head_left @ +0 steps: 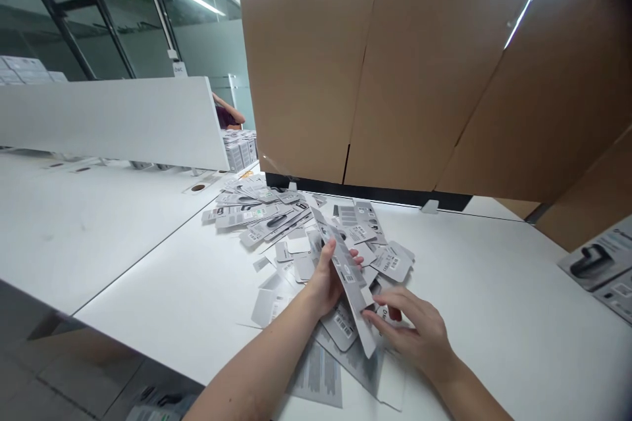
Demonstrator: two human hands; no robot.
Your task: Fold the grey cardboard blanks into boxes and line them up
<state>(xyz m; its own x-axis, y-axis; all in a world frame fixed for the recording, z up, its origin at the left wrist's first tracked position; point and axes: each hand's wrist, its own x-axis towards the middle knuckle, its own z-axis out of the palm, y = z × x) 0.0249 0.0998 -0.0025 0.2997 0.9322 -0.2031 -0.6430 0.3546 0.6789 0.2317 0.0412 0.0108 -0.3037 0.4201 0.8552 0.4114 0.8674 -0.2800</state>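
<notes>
Carton [349,276], slim and flattened, is held up at the centre of the frame, and its long axis is run from upper left down to lower right, tilted over the heap of loose cartons [261,214]. By the left hand [328,283] it is clasped around the middle, thumb in front, that grip closed on it. At the lower right end the right hand [419,329] is placed, the nearer of the two to the small flap [367,297]; its thumb and forefinger are set close together at that edge, yet whether the flap is pinched or merely touched cannot be told.

Now for what is lost to view: most of the left fingers are covered by the carton, and its far face cannot be seen. Fine print is too small to be read. At the right edge, a printed box [600,270] is cut off by the frame; both forearms are cropped below.
</notes>
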